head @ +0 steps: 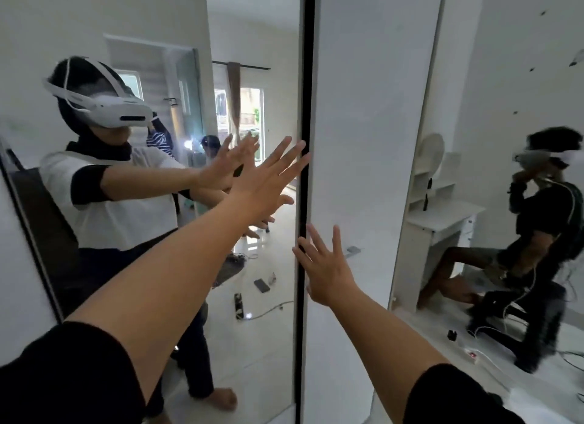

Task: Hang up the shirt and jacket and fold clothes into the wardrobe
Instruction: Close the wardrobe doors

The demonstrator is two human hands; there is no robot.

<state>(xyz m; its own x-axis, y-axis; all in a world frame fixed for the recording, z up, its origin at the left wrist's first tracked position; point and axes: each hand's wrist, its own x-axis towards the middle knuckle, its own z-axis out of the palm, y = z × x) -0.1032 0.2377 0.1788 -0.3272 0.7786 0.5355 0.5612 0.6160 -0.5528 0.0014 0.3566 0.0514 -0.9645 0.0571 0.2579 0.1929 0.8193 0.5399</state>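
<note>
I face the wardrobe's mirrored sliding door (252, 60) and the white panel (373, 107) beside it, split by a dark vertical edge (305, 202). My left hand (268, 183) is flat with fingers spread on the mirror, close to that edge. My right hand (325, 265) is lower, fingers spread, pressing at the edge where the white panel begins. Both hands hold nothing. The mirror shows my own reflection with both arms stretched out. No shirt, jacket or folded clothes are in view.
A person (537, 249) sits on a dark chair at the right, beside a white dressing table (442, 227). Cables and a power strip (474, 355) lie on the white floor there. The mirror reflects small items and a cable on the floor behind me.
</note>
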